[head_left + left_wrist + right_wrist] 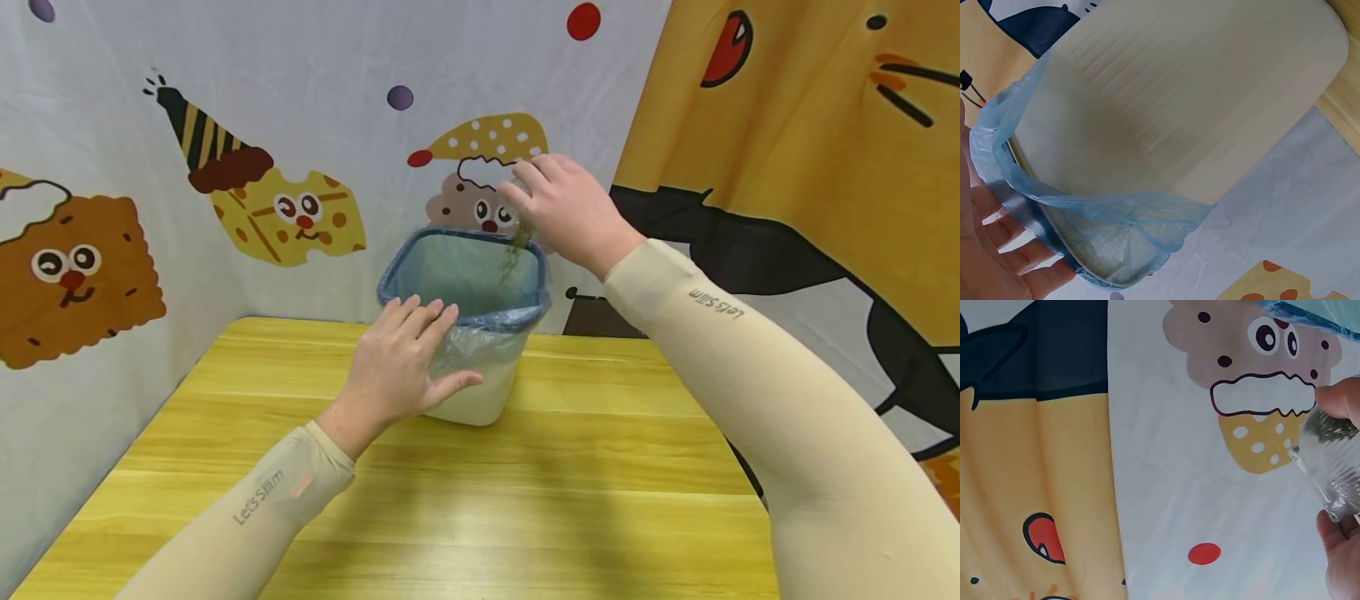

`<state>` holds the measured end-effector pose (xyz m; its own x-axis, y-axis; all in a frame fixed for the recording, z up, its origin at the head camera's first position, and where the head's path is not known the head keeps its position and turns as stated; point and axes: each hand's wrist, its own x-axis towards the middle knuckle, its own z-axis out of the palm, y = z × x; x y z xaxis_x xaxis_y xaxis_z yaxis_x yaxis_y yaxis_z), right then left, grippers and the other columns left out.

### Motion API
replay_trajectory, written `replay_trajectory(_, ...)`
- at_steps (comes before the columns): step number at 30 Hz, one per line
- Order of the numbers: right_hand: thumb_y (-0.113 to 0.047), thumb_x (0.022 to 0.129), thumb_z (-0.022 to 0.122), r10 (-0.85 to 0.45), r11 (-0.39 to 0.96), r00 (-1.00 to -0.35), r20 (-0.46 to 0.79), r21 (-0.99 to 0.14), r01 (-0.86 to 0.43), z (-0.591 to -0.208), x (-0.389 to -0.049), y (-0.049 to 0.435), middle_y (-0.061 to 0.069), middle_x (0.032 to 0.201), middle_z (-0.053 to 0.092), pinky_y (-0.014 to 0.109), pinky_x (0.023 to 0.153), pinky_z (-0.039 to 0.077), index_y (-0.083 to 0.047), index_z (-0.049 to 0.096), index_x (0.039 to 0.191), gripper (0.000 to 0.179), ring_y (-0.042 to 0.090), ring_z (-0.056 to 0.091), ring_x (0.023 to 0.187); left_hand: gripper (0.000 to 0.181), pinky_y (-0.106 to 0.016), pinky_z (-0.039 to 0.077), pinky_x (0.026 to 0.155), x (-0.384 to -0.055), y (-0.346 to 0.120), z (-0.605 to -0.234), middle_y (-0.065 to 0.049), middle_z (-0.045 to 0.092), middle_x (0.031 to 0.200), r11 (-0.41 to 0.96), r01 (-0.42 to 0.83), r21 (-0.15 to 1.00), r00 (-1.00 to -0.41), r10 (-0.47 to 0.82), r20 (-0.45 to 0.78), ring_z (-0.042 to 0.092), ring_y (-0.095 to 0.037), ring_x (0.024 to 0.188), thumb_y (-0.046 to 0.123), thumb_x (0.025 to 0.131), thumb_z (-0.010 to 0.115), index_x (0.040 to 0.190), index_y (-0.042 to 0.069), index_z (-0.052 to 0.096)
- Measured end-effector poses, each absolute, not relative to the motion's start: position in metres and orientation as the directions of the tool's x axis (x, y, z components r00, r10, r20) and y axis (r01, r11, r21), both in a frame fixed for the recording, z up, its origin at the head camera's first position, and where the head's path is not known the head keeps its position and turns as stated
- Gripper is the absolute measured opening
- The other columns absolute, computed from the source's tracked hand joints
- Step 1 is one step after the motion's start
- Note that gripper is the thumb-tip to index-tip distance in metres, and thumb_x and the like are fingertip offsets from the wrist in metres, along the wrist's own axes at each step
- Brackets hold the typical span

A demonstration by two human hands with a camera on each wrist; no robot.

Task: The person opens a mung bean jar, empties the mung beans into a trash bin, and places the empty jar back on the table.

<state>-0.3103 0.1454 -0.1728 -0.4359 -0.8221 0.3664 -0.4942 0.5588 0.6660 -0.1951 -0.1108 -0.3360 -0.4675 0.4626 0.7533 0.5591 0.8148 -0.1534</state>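
Observation:
A pale waste bin (pixel 472 396) stands on the table, lined with a translucent blue plastic bag (pixel 1129 215) folded over its rim. My left hand (pixel 397 367) rests against the near rim, fingers extended over the edge and thumb spread out to the side. Above the far right corner of the bin, my right hand (pixel 572 208) grips a clear, ribbed, glass-like container (pixel 1337 465), tipped over the opening. Dark green leafy bits (pixel 1336 427) show inside it. Below that hand, green strands (pixel 513 252) hang or fall toward the bag. Most of the container is hidden by the hand in the head view.
The bin stands near the back edge of the wood-grain table (pixel 465 508). Behind it hangs a white cloth (pixel 300 67) printed with cartoon food. A yellow cartoon curtain (pixel 667 125) hangs at the right.

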Motion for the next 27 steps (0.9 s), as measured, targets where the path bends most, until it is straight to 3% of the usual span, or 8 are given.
replay_trajectory(5,-0.001,0.102,0.069,-0.874,0.481,-0.332,0.355,0.734,-0.479,-0.176,-0.311,0.144,0.021,0.143,0.063,0.047,0.122,0.049,-0.007,0.059,0.142,0.041,0.038,0.06,0.134,0.093,-0.058,0.056,0.111,-0.195,-0.111,-0.335,-0.018,0.076,0.131,0.815,0.558,-0.156,-0.471,0.466,0.749,0.07,-0.045,0.124,0.081,0.086,0.066,0.142,0.006,0.069)
replay_trajectory(12,-0.007,0.101,0.073,-0.974,0.216,-0.122,0.189,0.937,-0.275,-0.187,-0.313,0.141,0.014,0.144,0.061,0.042,0.122,0.046,-0.015,0.059,0.143,0.044,0.031,0.057,0.133,0.094,-0.059,0.056,0.111,-0.195,-0.111,-0.336,-0.018,0.076,0.132,0.814,0.56,-0.154,-0.47,0.465,0.75,0.07,-0.045,0.124,0.084,0.091,0.058,0.142,0.006,0.069)
replay_trajectory(15,-0.009,0.102,0.072,-0.993,0.113,-0.035,0.109,0.975,-0.191,-0.199,-0.315,0.14,0.009,0.145,0.063,0.039,0.122,0.045,-0.019,0.061,0.144,0.045,0.028,0.058,0.134,0.094,-0.059,0.056,0.111,-0.195,-0.111,-0.337,-0.019,0.076,0.131,0.814,0.56,-0.157,-0.469,0.467,0.75,0.071,-0.045,0.123,0.085,0.092,0.055,0.142,0.006,0.069)
replay_trajectory(18,-0.009,0.101,0.073,-0.995,0.093,0.02,0.098,0.98,-0.173,-0.207,-0.317,0.14,0.006,0.145,0.064,0.038,0.122,0.045,-0.022,0.062,0.143,0.045,0.027,0.059,0.135,0.095,-0.059,0.056,0.111,-0.195,-0.111,-0.338,-0.019,0.076,0.131,0.814,0.56,-0.156,-0.47,0.467,0.749,0.071,-0.045,0.123,0.085,0.094,0.05,0.142,0.005,0.069)
replay_trajectory(21,-0.009,0.102,0.071,-0.99,0.133,0.024,0.139,0.975,-0.176,-0.21,-0.317,0.14,0.008,0.144,0.063,0.038,0.12,0.046,-0.022,0.063,0.142,0.042,0.028,0.058,0.133,0.094,-0.059,0.056,0.111,-0.195,-0.111,-0.338,-0.019,0.076,0.131,0.813,0.56,-0.157,-0.47,0.468,0.748,0.071,-0.045,0.123,0.084,0.093,0.055,0.142,0.005,0.069)
replay_trajectory(23,-0.008,0.104,0.067,-0.977,0.213,-0.016,0.215,0.955,-0.205,-0.208,-0.317,0.141,0.01,0.144,0.062,0.041,0.118,0.046,-0.021,0.061,0.143,0.043,0.03,0.057,0.131,0.093,-0.059,0.056,0.111,-0.195,-0.112,-0.338,-0.019,0.076,0.132,0.813,0.56,-0.159,-0.47,0.469,0.748,0.071,-0.045,0.123,0.082,0.089,0.062,0.142,0.005,0.069)
replay_trajectory(25,-0.006,0.105,0.063,-0.932,0.362,-0.106,0.347,0.896,-0.257,-0.205,-0.315,0.145,0.012,0.144,0.06,0.045,0.115,0.046,-0.021,0.058,0.145,0.043,0.032,0.055,0.13,0.095,-0.059,0.055,0.111,-0.195,-0.112,-0.337,-0.018,0.075,0.132,0.814,0.558,-0.162,-0.475,0.473,0.742,0.07,-0.045,0.124,0.081,0.085,0.068,0.143,0.005,0.068)
replay_trajectory(27,-0.009,0.101,0.069,-0.82,0.573,-0.247,0.517,0.745,-0.343,-0.202,-0.313,0.155,0.014,0.145,0.059,0.05,0.113,0.046,-0.019,0.056,0.146,0.048,0.036,0.053,0.131,0.095,-0.059,0.054,0.113,-0.195,-0.112,-0.336,-0.018,0.075,0.134,0.815,0.557,-0.162,-0.482,0.476,0.736,0.07,-0.044,0.125,0.079,0.084,0.071,0.144,0.006,0.068)
